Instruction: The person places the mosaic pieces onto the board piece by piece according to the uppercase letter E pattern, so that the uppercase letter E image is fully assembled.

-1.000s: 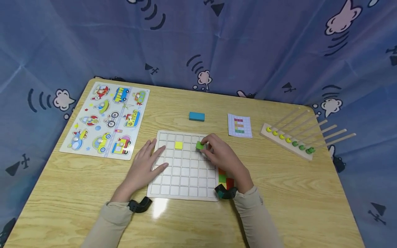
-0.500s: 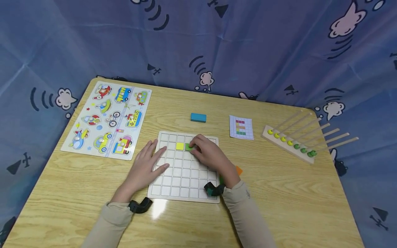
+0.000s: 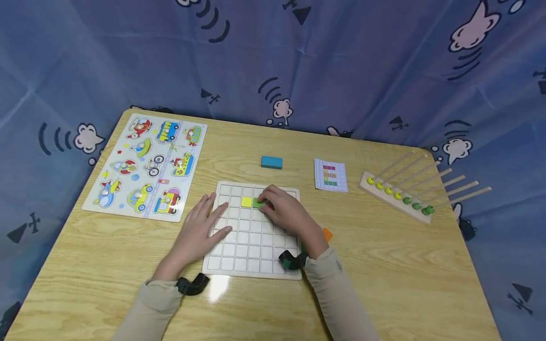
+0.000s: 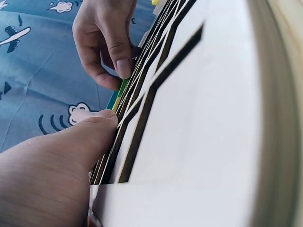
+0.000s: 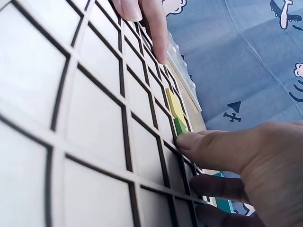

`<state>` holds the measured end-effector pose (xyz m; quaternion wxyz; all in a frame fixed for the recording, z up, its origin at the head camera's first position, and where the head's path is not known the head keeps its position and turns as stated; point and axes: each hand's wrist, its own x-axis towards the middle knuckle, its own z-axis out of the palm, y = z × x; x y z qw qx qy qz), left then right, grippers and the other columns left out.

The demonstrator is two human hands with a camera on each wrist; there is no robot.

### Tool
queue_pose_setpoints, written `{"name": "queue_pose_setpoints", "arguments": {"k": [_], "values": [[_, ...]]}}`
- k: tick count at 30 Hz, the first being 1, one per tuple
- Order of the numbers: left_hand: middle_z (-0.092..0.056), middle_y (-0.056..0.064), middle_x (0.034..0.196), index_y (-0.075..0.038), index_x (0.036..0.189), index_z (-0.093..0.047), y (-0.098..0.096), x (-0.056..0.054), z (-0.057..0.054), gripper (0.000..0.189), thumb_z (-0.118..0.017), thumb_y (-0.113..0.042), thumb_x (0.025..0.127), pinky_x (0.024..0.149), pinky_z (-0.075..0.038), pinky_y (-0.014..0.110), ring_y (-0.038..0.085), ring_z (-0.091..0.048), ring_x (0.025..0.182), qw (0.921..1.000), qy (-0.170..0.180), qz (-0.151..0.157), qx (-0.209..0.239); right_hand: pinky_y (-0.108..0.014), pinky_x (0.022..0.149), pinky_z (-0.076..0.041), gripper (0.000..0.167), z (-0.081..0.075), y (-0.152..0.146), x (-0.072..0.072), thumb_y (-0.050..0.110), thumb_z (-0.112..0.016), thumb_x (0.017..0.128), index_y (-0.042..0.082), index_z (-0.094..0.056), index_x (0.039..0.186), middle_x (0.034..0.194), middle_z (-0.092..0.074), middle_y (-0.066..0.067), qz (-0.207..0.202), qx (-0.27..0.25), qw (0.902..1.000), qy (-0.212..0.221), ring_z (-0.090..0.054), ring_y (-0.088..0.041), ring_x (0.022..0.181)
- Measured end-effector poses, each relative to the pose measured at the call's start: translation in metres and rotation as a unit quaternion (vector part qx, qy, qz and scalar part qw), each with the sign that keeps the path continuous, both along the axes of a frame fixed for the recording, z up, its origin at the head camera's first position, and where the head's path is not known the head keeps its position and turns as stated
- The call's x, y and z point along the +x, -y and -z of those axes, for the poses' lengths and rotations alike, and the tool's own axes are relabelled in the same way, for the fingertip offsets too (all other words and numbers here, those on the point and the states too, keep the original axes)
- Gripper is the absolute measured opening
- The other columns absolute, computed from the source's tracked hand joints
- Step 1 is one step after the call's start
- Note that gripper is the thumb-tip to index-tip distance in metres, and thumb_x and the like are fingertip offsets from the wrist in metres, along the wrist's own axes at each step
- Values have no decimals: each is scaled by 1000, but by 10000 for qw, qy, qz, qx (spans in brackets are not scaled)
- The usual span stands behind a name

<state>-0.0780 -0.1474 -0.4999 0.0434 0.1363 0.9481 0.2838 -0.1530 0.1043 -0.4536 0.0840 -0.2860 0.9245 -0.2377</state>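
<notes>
A white grid board (image 3: 243,251) lies in the middle of the table. In its second row from the back sits a yellow square tile (image 3: 246,201). Right beside that, my right hand (image 3: 283,208) pinches a green square tile (image 3: 256,202) between thumb and fingers; the right wrist view shows the green tile (image 5: 180,126) against the yellow tile (image 5: 174,105), under the thumb. My left hand (image 3: 198,232) rests on the board's left edge with its fingers spread, holding no tile. In the left wrist view its thumb (image 4: 71,146) lies on the board.
Partly hidden under my right forearm, an orange tile (image 3: 327,234) lies right of the board. Behind the board are a blue block (image 3: 271,162) and a pattern card (image 3: 331,175). A vehicle puzzle board (image 3: 145,166) lies left, a pegged bead stand (image 3: 394,196) right.
My right hand has moved left across the board with the green tile, bringing it beside the yellow tile. During the last half second it barely moved. My left hand has stayed in place.
</notes>
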Motion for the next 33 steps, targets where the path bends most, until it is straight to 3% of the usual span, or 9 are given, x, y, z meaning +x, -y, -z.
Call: {"name": "queue_pose_setpoints", "arguments": {"k": [20,27,33], "values": [[-9,7,162,-26,150,-34,0,1,1,66,-47,-58,94,117,-9,54,31,-3,148,10000,-28,-4,-18,-32,86,-50,16,-2,-3,-4,20,-64,93,12,-67,106,112,-59,1,-191,-8,9998,-49,-56,-12,95],[-11,9,161,-24,148,-37,0,1,0,65,-49,-57,93,117,-9,55,31,-5,148,10000,-42,-50,57,-36,88,-50,22,-21,-33,8,20,-65,93,10,-64,113,113,-59,-2,513,-11,9987,24,-56,-17,100],[-12,10,161,-24,148,-37,-1,1,2,65,-49,-57,93,116,-10,55,32,-5,148,9999,-56,-70,88,-42,89,-51,28,-35,-92,31,19,-63,94,5,-61,118,113,-60,-7,1187,389,9902,624,-58,-22,100]]}}
